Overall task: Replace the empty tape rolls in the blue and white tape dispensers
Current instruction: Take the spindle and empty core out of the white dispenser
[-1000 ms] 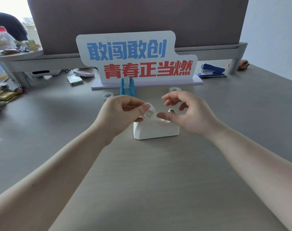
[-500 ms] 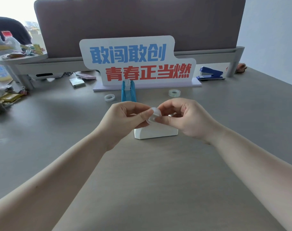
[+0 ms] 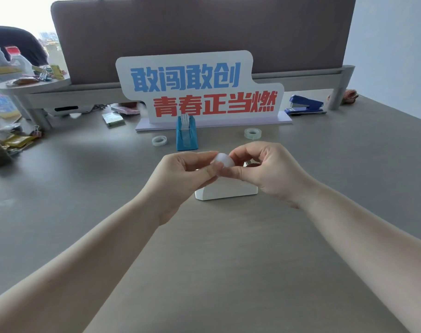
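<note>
Two hands meet over the white dispenser (image 3: 226,191): our left hand (image 3: 180,174) and right hand (image 3: 262,171) both pinch a small pale roll (image 3: 222,163) between thumb and fingertips, held just above the dispenser's top. It is blurred, so we cannot tell whether it is an empty core or a core on its hub.

We judge it very light, rigid and smooth, likely to slip if squeezed on its curved face; the flat rims give the surer hold, and that seems to be where our fingers sit.

The roll's axis appears to run roughly left to right, from one hand to the other. The white dispenser lies with its long axis across the grey desk (image 3: 228,260), also left to right. The blue dispenser (image 3: 186,135) stands farther back, its long axis pointing away from us, between two clear tape rolls: one on the left (image 3: 159,140), one on the right (image 3: 252,133), both lying flat.
</note>
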Demonstrator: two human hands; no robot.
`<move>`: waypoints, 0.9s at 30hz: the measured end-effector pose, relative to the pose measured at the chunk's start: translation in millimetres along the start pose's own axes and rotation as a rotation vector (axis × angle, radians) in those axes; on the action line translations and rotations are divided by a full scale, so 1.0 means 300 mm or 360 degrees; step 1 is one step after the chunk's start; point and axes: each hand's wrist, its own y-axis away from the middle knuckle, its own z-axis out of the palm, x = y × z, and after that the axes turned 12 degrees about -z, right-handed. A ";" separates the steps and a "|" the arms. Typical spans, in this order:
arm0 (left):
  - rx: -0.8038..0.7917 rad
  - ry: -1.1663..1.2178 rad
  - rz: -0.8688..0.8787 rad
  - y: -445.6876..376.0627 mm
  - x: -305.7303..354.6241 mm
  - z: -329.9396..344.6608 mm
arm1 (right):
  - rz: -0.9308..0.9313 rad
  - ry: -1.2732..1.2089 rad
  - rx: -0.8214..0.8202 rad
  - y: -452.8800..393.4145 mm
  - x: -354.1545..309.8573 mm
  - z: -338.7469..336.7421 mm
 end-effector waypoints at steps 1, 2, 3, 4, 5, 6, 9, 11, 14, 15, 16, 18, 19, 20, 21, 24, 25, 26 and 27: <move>-0.0015 0.0043 -0.0018 0.001 0.000 -0.003 | -0.0006 0.0006 -0.0011 0.001 -0.003 0.003; -0.0025 0.0096 -0.0046 0.002 0.002 -0.006 | -0.0015 0.0018 -0.0023 0.001 -0.005 0.007; -0.0031 0.0143 -0.0078 0.003 0.004 -0.010 | -0.0025 0.0028 -0.0027 0.002 -0.005 0.012; -0.0030 0.0161 -0.0103 0.004 0.007 -0.015 | -0.0035 0.0032 -0.0021 0.003 -0.005 0.018; -0.0018 0.0135 -0.0116 0.004 0.011 -0.021 | -0.0043 0.0034 -0.0010 0.004 -0.003 0.024; 0.0002 0.0068 -0.0119 0.005 0.016 -0.028 | -0.0047 0.0045 -0.0002 0.005 -0.001 0.029; 0.0094 -0.0204 -0.0106 0.010 0.023 -0.045 | -0.0065 0.0151 -0.0019 0.013 0.005 0.034; 0.0174 -0.0357 -0.0106 0.012 0.018 -0.056 | -0.0088 0.0213 -0.0050 0.019 0.005 0.027; 0.0179 -0.0472 -0.0102 0.023 0.011 -0.069 | -0.0072 0.0245 -0.0239 0.035 -0.002 0.009; 0.0171 -0.0500 -0.0095 0.028 0.011 -0.072 | -0.0056 0.0300 -0.0350 0.044 -0.001 0.004; 0.0170 -0.0531 -0.0085 0.032 0.012 -0.073 | -0.0045 0.0377 -0.0467 0.054 0.000 0.001; 0.0181 -0.0580 -0.0069 0.036 0.014 -0.071 | -0.0044 0.0538 -0.0664 0.077 0.006 -0.001; 0.0187 -0.0595 -0.0069 0.036 0.015 -0.069 | -0.0056 0.0602 -0.0727 0.088 0.012 -0.001; 0.0191 -0.0600 -0.0068 0.035 0.015 -0.067 | -0.0074 0.0645 -0.0771 0.097 0.020 -0.001; 0.0191 -0.0598 -0.0064 0.034 0.016 -0.065 | -0.0086 0.0675 -0.0796 0.104 0.029 0.000; 0.0173 -0.0579 -0.0045 0.030 0.014 -0.059 | -0.0112 0.0749 -0.0802 0.108 0.049 -0.001; 0.0172 -0.0583 -0.0039 0.028 0.014 -0.058 | -0.0115 0.0758 -0.0783 0.107 0.051 -0.002; 0.0176 -0.0584 -0.0032 0.026 0.012 -0.058 | -0.0123 0.0752 -0.0747 0.107 0.052 -0.003; 0.0182 -0.0575 -0.0025 0.024 0.011 -0.057 | -0.0140 0.0735 -0.0696 0.107 0.049 -0.006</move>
